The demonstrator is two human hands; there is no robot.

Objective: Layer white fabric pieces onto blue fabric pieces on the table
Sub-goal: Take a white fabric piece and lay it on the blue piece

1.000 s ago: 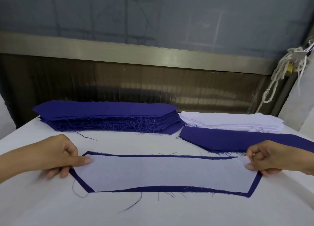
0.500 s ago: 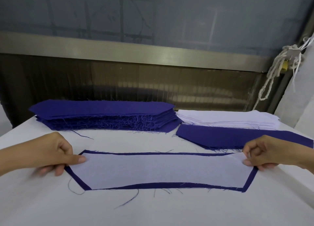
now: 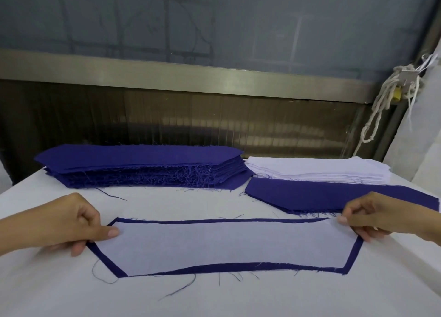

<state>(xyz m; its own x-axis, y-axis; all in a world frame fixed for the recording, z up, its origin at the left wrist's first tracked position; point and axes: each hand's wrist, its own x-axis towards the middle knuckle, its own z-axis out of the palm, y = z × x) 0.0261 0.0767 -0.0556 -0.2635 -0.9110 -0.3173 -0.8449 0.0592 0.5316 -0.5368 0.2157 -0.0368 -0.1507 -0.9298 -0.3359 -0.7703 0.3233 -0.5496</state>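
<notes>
Just changed: very little is shifting across the last second. The near blue margin is now showing wider toward the middle, and the white edge there is bowing slightly away from the person.
Left hand: the left hand (image 3: 69, 223) is keeping its place at the left end, thumb pressing down on top and curled fingers tucking under, pinching the layered end.
Right hand: the right hand (image 3: 377, 217) is still pinching the far right corner between thumb and forefinger, other fingers reaching beneath.
White piece: the white piece (image 3: 226, 245) is lying flat on the blue piece (image 3: 238, 267), near the front of the table (image 3: 238, 297).
Blue piece: it is framing the white on all visible sides, thin along the far edge.
Supplies: the blue stack (image 3: 143, 164) and white stack (image 3: 322, 168) are waiting behind, a single blue piece (image 3: 322, 195) lying just before the white stack.
Meaning: this pair is probably being squared up, with many more waiting.
</notes>
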